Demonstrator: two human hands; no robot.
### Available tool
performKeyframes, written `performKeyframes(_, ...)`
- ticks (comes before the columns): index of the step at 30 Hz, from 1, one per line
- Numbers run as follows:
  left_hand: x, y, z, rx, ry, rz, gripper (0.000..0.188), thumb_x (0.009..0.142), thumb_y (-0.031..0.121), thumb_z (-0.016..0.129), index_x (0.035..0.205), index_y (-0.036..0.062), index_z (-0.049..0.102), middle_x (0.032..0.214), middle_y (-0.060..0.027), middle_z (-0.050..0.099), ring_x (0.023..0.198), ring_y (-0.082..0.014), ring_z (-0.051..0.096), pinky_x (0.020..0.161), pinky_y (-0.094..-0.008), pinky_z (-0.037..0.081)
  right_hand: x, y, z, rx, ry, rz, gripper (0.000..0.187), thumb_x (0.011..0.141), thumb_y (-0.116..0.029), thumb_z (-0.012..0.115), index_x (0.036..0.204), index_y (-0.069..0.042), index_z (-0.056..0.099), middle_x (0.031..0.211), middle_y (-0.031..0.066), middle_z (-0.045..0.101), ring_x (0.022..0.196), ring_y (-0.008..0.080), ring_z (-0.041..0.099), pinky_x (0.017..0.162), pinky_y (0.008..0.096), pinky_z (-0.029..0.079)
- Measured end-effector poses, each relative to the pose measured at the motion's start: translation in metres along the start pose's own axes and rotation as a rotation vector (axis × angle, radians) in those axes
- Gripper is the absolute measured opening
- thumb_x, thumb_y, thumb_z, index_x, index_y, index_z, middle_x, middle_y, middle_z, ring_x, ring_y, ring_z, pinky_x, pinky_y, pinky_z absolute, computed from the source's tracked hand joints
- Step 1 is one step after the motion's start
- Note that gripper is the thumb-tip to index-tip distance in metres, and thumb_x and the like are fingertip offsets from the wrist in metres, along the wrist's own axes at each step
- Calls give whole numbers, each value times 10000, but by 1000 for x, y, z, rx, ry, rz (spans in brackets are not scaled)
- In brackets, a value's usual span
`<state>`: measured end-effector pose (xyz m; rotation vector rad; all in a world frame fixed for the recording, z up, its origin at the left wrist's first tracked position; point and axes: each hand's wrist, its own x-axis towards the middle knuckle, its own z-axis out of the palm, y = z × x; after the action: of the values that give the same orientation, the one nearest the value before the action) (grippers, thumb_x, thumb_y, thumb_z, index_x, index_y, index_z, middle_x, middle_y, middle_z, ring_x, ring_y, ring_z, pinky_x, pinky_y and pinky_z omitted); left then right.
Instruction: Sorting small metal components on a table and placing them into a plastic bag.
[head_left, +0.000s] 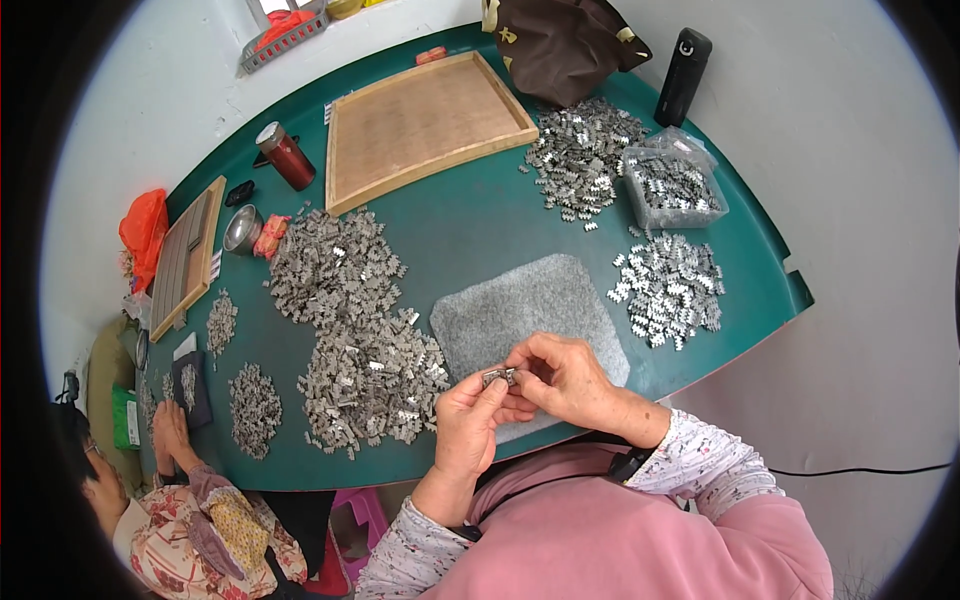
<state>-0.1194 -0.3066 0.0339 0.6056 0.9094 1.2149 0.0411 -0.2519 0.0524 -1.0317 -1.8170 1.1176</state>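
Over the near edge of a grey felt mat [530,305], my left hand [468,420] and my right hand [572,382] meet, with closed fingertips. Between them they pinch a small silvery metal piece [498,377]; the fingers cover part of it, so its full shape is hidden. Left of the mat lies a large heap of small toothed metal pieces [372,380], joined to another heap [330,265] behind it. A shinier pile of similar pieces [668,290] is spread to the mat's right.
Farther right stand a clear plastic tub [650,212] of metal pieces, another heap [585,155], a black bottle [684,78] and a brown bag [565,45]. A wooden tray [420,125] and a red tumbler [287,158] are at the back. Another person's hands [172,435] rest at the left edge.
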Motion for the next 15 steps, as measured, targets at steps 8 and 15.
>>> performKeyframes(8,0,-2,-2,50,19,20,211,987,77,548,1108,-63,648,959,-140,706,782,-223,719,687,-351,627,-1,3,2,-89,27,-80,132,799,-63,676,913,-6,641,746,85,648,621,160,648,549,298,506)
performKeyframes(15,-2,-6,-6,39,44,25,220,982,99,581,1118,-55,660,921,-107,702,688,-155,659,600,-273,556,-2,3,4,-120,55,-82,127,782,-48,665,895,1,632,750,96,647,630,178,658,558,308,513)
